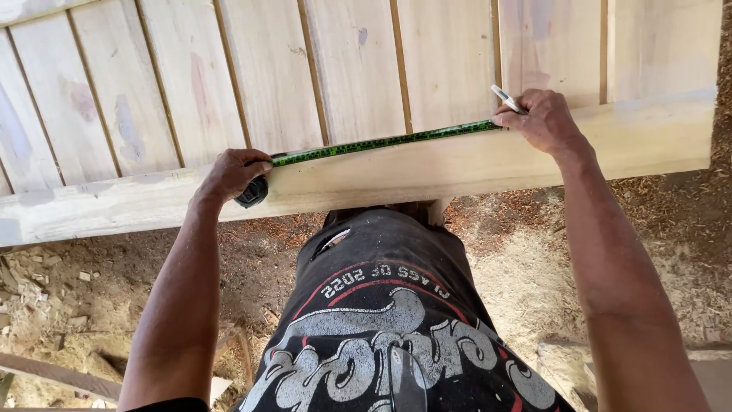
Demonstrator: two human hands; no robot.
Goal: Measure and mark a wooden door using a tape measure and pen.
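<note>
Left hand (232, 174) clamped the tape measure case (252, 192) at centre-left — green tape (385, 142) ran rightward along the plank (457, 164) to the right hand (541, 120), gripping a marker (505, 98).

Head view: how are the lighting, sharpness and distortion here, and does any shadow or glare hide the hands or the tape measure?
Head view: soft, even daylight, no hard glare; the pale wooden panel looks slightly washed out. The left hand, right hand, green tape measure and pen are sharp. Only a narrow shadow lies under the panel's edge. Wide-angle lens bends the boards outward near the frame edges.
</note>
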